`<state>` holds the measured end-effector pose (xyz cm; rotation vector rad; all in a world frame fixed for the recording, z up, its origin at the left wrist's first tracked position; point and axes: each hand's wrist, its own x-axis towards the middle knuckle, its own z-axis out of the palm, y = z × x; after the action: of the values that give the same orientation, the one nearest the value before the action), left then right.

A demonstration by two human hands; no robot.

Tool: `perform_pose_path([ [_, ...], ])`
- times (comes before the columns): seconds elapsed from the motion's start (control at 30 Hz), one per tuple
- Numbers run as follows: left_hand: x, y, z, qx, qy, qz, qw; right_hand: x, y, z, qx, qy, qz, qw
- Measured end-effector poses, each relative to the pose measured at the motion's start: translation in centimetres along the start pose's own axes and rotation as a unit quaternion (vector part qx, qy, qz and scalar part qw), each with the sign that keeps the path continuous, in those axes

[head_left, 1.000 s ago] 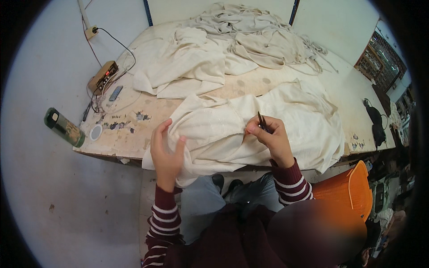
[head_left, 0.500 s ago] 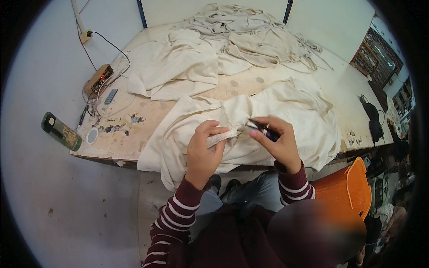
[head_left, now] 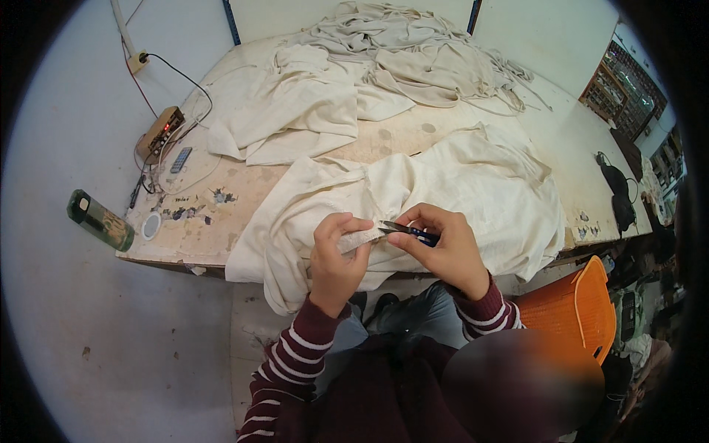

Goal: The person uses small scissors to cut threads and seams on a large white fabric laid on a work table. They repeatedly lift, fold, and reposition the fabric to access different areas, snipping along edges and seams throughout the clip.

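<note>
Head view. Handles of dark snips (head_left: 416, 234) partly covered by the right hand (head_left: 448, 247), grasping them; contact of parted blades with cloth too small to confirm. Cream cloth (head_left: 473, 184) draped over near edge of the surface (head_left: 252, 182), pinched at a fold in the left hand (head_left: 336, 262). Far side: heaped pale cloth (head_left: 317, 103). Left: green bottle (head_left: 100, 220). Near right: orange basket (head_left: 561, 310), partly blurred out. Versus half a second ago: snips brought leftward and nearer, tips now at the pinched fold.
</note>
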<state>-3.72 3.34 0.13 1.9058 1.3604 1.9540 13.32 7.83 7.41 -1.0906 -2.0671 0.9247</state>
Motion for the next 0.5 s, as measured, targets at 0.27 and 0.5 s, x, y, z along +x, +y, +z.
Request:
perform_pose_path([
  [0.27,1.8,1.7,-1.7,0.059,-0.012,0.03,0.998,-0.3,1.6,0.0,0.067,0.05,0.0,0.996],
  [0.5,9.6,-0.5,-3.5,0.228,-0.112,-0.026,0.967,-0.9,3.6,-0.4,0.146,0.08,-0.012,0.986],
])
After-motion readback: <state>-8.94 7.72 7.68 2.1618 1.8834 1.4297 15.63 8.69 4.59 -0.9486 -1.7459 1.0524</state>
